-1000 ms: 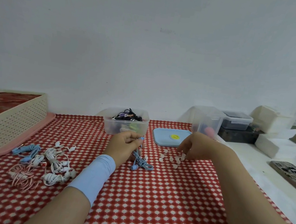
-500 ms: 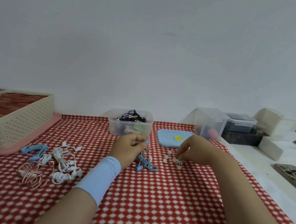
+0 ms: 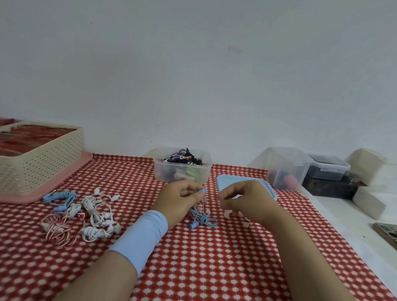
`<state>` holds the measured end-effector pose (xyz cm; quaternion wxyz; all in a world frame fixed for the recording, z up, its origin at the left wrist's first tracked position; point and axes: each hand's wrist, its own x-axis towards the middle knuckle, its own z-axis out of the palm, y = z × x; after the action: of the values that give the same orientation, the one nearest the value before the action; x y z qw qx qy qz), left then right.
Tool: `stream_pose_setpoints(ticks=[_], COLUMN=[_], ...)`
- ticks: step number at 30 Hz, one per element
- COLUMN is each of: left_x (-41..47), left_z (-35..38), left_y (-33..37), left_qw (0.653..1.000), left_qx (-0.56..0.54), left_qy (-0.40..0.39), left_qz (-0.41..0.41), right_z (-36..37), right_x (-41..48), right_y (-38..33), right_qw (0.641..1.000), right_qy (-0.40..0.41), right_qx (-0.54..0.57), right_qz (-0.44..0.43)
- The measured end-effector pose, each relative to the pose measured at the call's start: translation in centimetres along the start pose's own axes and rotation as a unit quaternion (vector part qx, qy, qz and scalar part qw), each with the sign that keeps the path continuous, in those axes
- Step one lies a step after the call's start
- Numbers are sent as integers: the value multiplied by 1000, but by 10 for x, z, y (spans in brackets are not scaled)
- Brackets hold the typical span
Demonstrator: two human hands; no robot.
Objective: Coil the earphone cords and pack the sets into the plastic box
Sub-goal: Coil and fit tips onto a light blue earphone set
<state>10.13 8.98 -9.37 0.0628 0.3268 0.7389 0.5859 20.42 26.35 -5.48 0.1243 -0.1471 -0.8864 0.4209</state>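
A white wall backs the table's red checked cloth (image 3: pixel 227 268). Mid-table, the left hand (image 3: pixel 178 200) pinches the blue earphone set (image 3: pixel 202 217), its cord trailing onto the cloth. The right hand (image 3: pixel 248 202) curls just beside it; I cannot tell whether it holds anything. The plastic box (image 3: pixel 164 171) stands at the far edge.

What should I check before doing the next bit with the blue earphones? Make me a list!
1. The left hand grips the blue earphone: ok.
2. Its cord is coiled: not ok, it lies loose on the tablecloth.
3. The right hand holds something: cannot tell, its fingers are curled.
4. The plastic box is open: ok, its lid lies beside it.
5. The spare ear tips are close: ok, by the right hand.
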Motion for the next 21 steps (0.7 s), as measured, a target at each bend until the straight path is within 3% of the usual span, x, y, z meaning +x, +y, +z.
stream_pose_setpoints(ticks=[6,14,21], left_x=[-2,-2,-3], left_z=[-1,-1,-1], left_y=[0,0,2], left_qw=[1000,999,999], left_qx=[-10,-23,-24], left_qy=[-14,-38,-36], left_qz=[1,5,4], right_z=[6,10,3], right_x=[-6,-2,-2], right_y=[-4,-4,1], right_qw=[986,953,954], right_qy=[32,-40,-46], right_qx=[164,300,296], right_qz=[-12,9,26])
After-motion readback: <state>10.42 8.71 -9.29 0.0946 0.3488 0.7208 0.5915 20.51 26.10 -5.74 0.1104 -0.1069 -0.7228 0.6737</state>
